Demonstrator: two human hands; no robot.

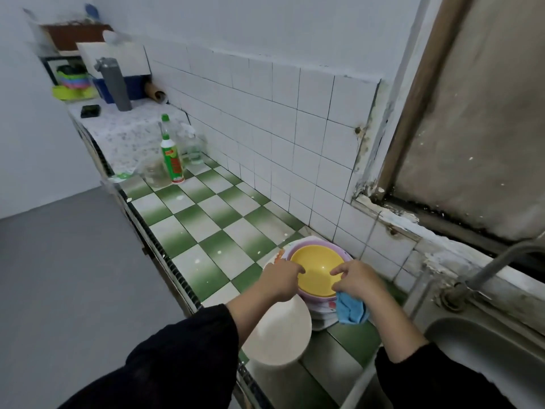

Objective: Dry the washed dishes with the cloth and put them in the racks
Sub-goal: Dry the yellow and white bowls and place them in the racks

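White bowl (pixel 280 335) just beside dish stack (pixel 315 267)

Left sleeve (pixel 182 355), lower left of frame: black, loose, plain fabric, hem ending mid-forearm. Right sleeve (pixel 436 379), lower right: same black fabric, hem likewise mid-forearm. Left hand (pixel 280 280) and right hand (pixel 358 278) uncovered, as are both wrists.
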